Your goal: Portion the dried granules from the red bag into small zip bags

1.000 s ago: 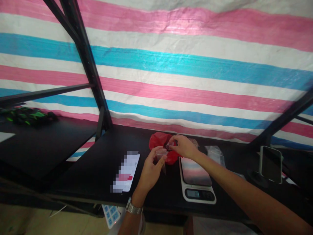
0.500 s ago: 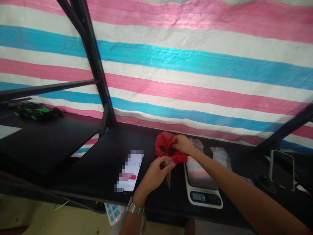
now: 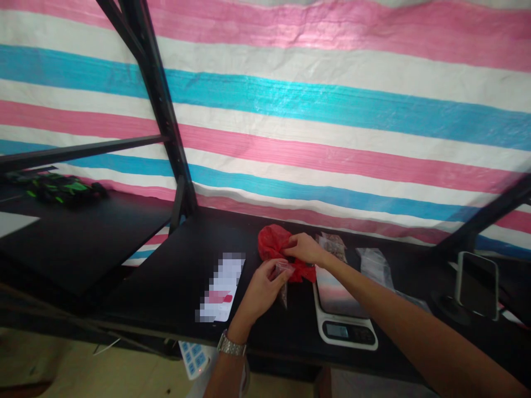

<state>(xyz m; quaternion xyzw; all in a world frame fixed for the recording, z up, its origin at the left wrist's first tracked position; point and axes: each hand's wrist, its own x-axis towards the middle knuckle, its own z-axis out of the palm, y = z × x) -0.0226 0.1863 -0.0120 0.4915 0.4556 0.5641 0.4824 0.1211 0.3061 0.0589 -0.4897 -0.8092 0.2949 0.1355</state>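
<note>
A small clear plastic bag (image 3: 283, 296) with brown bits in it hangs from my left hand (image 3: 264, 287), its top edge pinched between thumb and fingers. My right hand (image 3: 306, 249) is closed on a red plastic bag (image 3: 274, 243) just behind it, which is bunched up and gathered under the fingers. The red bag's contents are covered by its folds. Right of both hands stands a white kitchen scale (image 3: 347, 335) with a lit display; my right forearm passes over its plate. Behind the scale lies a filled clear bag (image 3: 333, 245).
A phone (image 3: 222, 287) with a lit screen lies left of my hands. Flat clear bags (image 3: 375, 268) lie right of the scale, near a second phone (image 3: 479, 284) on a stand. A black post (image 3: 166, 110) rises at the left, and a striped sheet (image 3: 332, 127) hangs behind the table.
The red bag's mouth, open before with dark contents showing, is now drawn together. My right hand has moved slightly left and down, and the small clear bag has risen slightly.
</note>
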